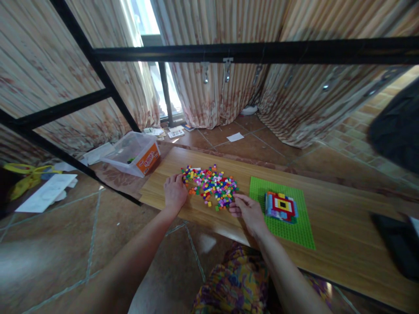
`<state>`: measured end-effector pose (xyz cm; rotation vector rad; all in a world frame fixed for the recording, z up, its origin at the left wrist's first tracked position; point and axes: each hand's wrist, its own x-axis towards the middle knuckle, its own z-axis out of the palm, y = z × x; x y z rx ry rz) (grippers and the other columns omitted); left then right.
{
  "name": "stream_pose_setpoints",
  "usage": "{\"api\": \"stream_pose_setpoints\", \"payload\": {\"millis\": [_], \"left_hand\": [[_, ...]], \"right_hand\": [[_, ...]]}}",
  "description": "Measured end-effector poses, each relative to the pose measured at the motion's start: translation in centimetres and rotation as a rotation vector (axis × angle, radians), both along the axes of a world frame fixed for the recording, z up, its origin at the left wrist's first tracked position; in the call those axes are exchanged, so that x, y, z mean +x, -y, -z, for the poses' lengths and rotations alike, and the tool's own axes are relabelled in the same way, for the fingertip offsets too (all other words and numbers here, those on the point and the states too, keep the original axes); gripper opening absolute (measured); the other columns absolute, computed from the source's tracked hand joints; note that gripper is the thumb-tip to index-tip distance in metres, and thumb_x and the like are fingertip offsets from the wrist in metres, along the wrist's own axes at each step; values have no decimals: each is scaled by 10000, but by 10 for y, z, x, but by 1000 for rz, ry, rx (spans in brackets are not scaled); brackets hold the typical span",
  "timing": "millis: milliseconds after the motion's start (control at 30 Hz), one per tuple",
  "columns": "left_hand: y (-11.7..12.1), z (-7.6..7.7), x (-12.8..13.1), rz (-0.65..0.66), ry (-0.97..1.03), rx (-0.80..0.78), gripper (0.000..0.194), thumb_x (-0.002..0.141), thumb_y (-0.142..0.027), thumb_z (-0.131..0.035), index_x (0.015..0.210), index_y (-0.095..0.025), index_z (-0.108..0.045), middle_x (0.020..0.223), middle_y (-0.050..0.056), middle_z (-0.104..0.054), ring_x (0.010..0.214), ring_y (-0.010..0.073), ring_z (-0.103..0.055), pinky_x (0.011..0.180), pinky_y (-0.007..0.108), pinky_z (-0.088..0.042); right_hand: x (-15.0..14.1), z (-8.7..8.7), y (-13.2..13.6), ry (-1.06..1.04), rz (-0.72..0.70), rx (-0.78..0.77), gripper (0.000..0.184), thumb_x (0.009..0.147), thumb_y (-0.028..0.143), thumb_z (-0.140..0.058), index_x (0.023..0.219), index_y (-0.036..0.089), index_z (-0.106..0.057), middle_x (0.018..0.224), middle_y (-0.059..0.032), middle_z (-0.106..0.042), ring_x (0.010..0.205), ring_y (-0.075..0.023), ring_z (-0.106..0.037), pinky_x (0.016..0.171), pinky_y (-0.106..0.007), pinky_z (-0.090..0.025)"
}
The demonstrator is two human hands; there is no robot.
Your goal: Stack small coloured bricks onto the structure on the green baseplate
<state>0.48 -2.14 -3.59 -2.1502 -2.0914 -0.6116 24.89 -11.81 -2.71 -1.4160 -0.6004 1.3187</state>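
Observation:
A loose heap of small multicoloured building bricks (212, 185) is spread over the wooden board. At its left edge lies my left hand (176, 192), open, with loosely bent fingers touching the outer bricks. My right hand (248, 211) is at the heap's right edge, its thumb and fingers closed together; whatever they pinch is too small to make out. Just right of that hand is a green studded baseplate (303, 231). On it sits a block of joined bricks (281, 207), with red, white and yellow rings round a dark centre and light blue along its sides.
A clear plastic box (129, 152) with an orange label stands beyond the board's (340, 222) left end. A dark flat object (394, 244) lies at the right end. Black metal bars (196, 53) cross in front of the curtains. Papers (46, 194) lie on the tiled floor.

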Motion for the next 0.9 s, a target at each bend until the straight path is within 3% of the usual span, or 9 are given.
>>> {"api": "stream_pose_setpoints", "payload": {"millis": [267, 600, 700, 900], "left_hand": [[0, 2, 0, -13, 10, -9, 361, 891, -169, -465, 1212, -188, -628, 1210, 106, -654, 1099, 298, -557, 936, 420, -449], [2, 2, -2, 49, 74, -2, 355, 911, -156, -448, 1183, -203, -670, 1183, 81, -671, 1081, 259, -565, 969, 392, -447], [2, 1, -2, 82, 86, -11, 348, 914, -160, -446, 1162, -211, -684, 1173, 78, -674, 1072, 256, -568, 965, 390, -450], [1, 3, -4, 147, 130, -16, 328, 885, -143, -472, 1112, -203, -700, 1174, 83, -671, 1072, 239, -580, 989, 384, -451]], "right_hand": [[-1, 4, -5, 188, -84, 4, 537, 734, 583, -686, 1035, 139, -652, 620, 7, -640, 477, -109, -582, 435, -209, -454], [3, 5, -3, 276, -71, 48, 553, 766, 652, -603, 991, 149, -649, 655, -18, -651, 515, -144, -596, 487, -257, -469], [0, -1, -6, 500, -73, 132, 455, 842, 553, -547, 1047, 168, -676, 696, -26, -672, 543, -156, -597, 540, -277, -468], [-25, -23, -39, 1072, -295, 308, 263, 904, 256, -489, 970, 214, -740, 1026, -61, -719, 925, -179, -646, 853, -291, -459]]}}
